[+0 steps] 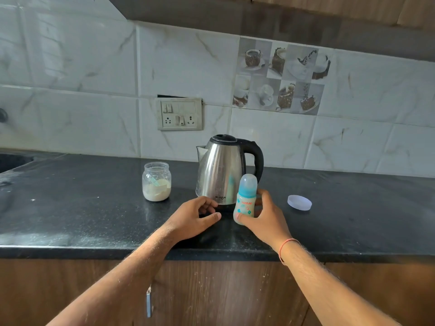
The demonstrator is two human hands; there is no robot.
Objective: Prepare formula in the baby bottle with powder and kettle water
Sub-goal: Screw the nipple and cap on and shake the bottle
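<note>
Bottle (246, 201) upright inside right hand (266, 220) grip

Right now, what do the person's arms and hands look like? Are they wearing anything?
Both arms are bare, with no sleeves showing, and a bit hairy. The left hand wears nothing: no ring, watch or glove. The right hand is bare too, but a thin red thread is tied round that wrist. No ring shows on the fingers in view.

I see a black countertop (94, 208) bearing a steel kettle (221, 170); left of it an open powder jar (156, 181), before it a baby bottle (246, 200), right of it a white lid (299, 202).
</note>
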